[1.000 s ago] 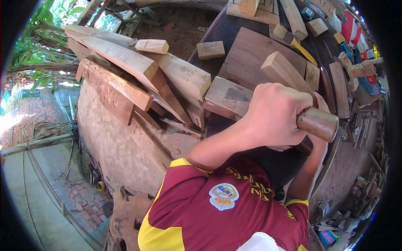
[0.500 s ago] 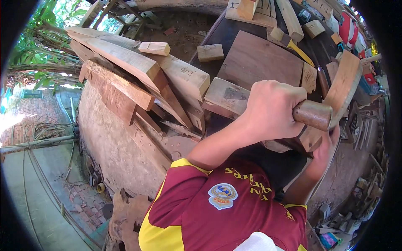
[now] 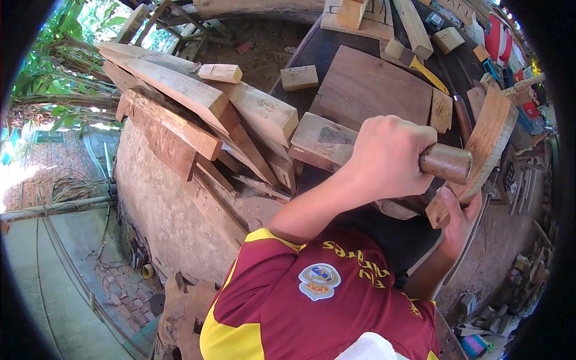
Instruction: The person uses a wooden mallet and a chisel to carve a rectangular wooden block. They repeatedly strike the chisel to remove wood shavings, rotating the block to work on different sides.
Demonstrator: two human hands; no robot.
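My left hand (image 3: 393,157) is closed in a fist around a brown round wooden handle (image 3: 447,163), whose blunt end sticks out to the right. What the handle belongs to is hidden by the fist. Lower and further right, my right hand (image 3: 462,219) grips the near end of a long light-brown wooden piece (image 3: 493,133), with the thumb laid along it. That piece slants up to the right, passing just behind the handle's end; whether the two touch I cannot tell.
A flat brown board (image 3: 375,90) lies on the dark bench beyond my hands. Nearby are wood blocks (image 3: 299,78) and a yellow-handled tool (image 3: 429,75). Thick timbers (image 3: 258,111) are stacked to the left. Wood scraps (image 3: 519,270) lie at the lower right.
The wooden piece in my right hand has shifted and turned slightly, and the right thumb now shows on it. My left fist and the handle have moved slightly left.
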